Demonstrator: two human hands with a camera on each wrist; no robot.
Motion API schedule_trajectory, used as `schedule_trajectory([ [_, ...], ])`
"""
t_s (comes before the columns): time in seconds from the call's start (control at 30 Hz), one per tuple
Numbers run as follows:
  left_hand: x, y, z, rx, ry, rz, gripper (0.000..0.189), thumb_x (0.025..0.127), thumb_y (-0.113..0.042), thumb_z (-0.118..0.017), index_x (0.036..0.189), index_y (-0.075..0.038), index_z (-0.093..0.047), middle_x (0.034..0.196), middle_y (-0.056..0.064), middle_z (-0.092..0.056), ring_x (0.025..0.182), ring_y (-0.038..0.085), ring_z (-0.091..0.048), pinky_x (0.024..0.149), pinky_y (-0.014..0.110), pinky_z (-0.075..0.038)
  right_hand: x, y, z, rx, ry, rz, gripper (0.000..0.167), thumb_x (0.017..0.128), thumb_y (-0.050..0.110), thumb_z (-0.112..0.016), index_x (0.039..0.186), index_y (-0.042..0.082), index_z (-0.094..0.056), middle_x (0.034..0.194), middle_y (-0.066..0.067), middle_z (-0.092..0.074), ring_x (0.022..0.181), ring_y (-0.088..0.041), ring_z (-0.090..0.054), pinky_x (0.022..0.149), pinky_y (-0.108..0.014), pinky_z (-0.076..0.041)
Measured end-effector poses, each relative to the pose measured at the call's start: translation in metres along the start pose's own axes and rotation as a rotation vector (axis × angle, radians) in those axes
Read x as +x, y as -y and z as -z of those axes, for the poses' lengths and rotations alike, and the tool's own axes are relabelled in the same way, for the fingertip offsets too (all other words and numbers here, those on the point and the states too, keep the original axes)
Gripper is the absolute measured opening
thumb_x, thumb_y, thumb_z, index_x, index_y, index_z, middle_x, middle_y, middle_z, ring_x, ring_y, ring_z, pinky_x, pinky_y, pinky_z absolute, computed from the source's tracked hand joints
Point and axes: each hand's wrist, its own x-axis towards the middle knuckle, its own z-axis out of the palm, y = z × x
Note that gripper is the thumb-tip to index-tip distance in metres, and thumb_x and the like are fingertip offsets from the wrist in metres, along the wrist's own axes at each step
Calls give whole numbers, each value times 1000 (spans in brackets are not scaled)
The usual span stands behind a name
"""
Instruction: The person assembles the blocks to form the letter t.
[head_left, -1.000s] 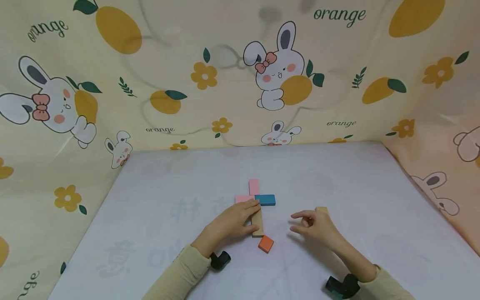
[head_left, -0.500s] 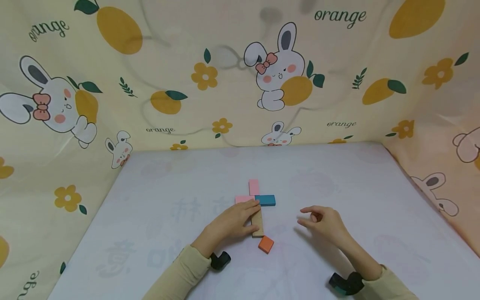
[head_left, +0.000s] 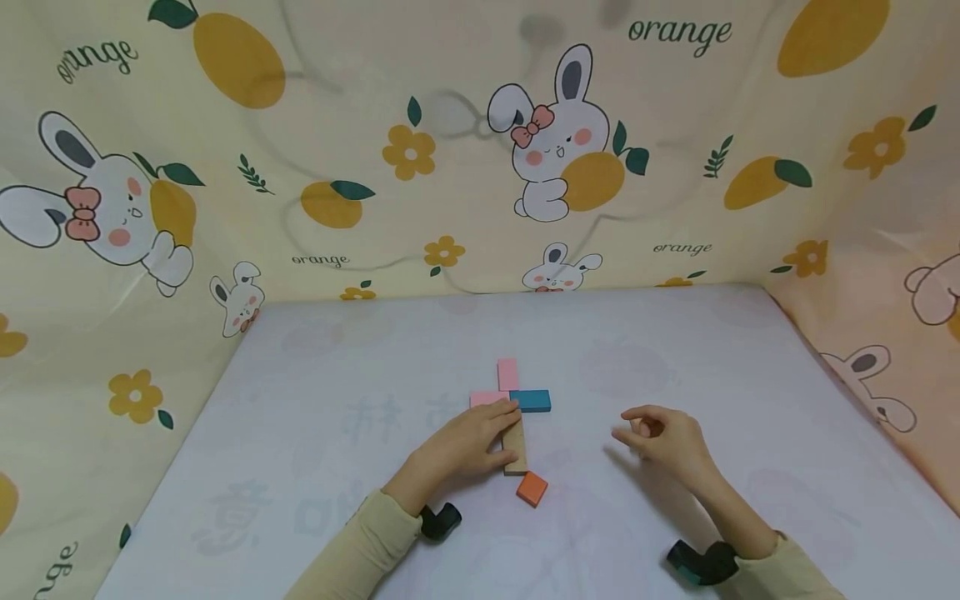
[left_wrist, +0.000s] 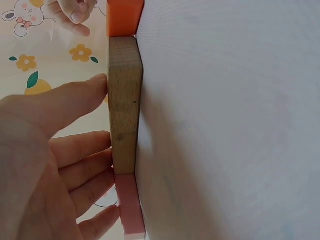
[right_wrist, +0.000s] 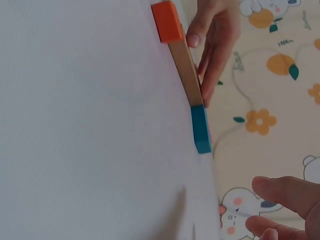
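Note:
My left hand point(head_left: 467, 435) rests on a plain wooden block point(head_left: 515, 454), its thumb near the front end and its fingertips at the far end. In the left wrist view the fingers also reach a pink block point(left_wrist: 130, 202). A blue block point(head_left: 532, 401) lies beside that pink one, and a second pink block point(head_left: 507, 373) sits just behind them. An orange block point(head_left: 532, 489) stands turned at the wooden block's near corner. Off to the right my right hand point(head_left: 671, 442) hovers over the table, thumb and forefinger apart in the right wrist view, nothing visible between them.
The blocks lie on a white table point(head_left: 360, 358). A cloth printed with rabbits and oranges point(head_left: 450, 167) rises behind it and along both sides. Each wrist wears a black camera mount, such as the right one point(head_left: 701, 562).
My right hand has drifted right and slightly back. A piece of wooden block that showed behind it a second ago is out of sight. The left hand and the arranged blocks stayed put.

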Motion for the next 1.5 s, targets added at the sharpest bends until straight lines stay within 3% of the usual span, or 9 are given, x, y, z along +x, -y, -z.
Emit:
schedule_trajectory([
  [0.73,1,0,-1,6,13,12,60,96,-40,-56,146,-10,-43,157,2,-37,146,18,-35,120,34,-34,-2,-20,16,-60,-27,-127,38,81,36,-76,92,1,-70,67,4,-52,61,-3,-43,54,-19,-36],
  [1.0,0,0,-1,8,12,12,60,95,-40,-57,145,-10,-43,157,2,-37,146,17,-36,120,33,-34,-2,-27,18,-73,-30,-130,39,79,37,-77,89,0,-68,65,3,-50,57,-3,-40,52,-19,-34],
  [1.5,-1,0,-1,6,-8,0,59,95,-39,-57,144,-9,-45,156,3,-39,146,17,-36,120,33,-35,-2,-32,17,-82,36,-128,41,77,34,-79,94,-1,-65,67,1,-51,60,-4,-42,54,-19,-35],
])
